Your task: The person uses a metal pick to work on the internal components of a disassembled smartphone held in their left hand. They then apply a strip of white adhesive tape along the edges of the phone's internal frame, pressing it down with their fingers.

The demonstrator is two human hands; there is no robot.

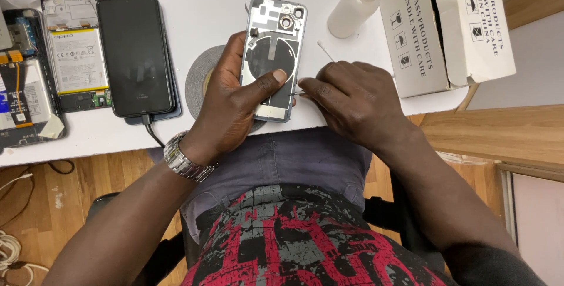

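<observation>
Where table ends, white box (upright).

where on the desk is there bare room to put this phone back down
Bare white desk lies between the black phone and the phone back in the left hand, above the tape roll. A smaller patch lies between bottle and right hand. The left edge is crowded with opened phones.
</observation>
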